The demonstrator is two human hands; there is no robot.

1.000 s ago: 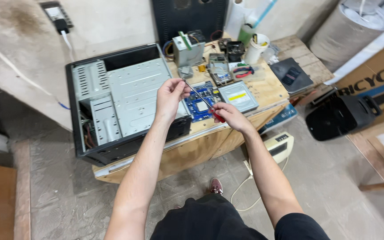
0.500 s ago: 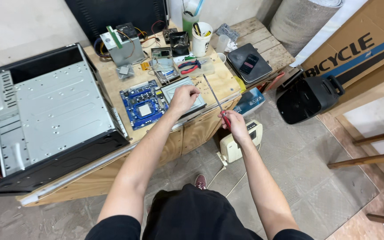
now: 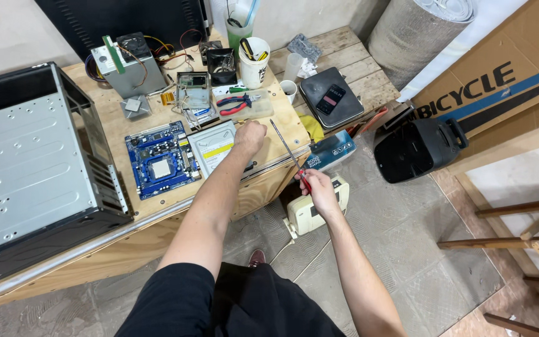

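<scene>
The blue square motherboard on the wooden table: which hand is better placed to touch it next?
Probably the left hand: it hovers closed over the table beside the blue square motherboard. The right hand is off the table edge, gripping a long red-handled screwdriver.

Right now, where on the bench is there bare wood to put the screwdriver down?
Bare wood shows between the computer case and the blue motherboard, and along the front edge below it. The back, around the power supply, pliers and white cup, is crowded.
</scene>
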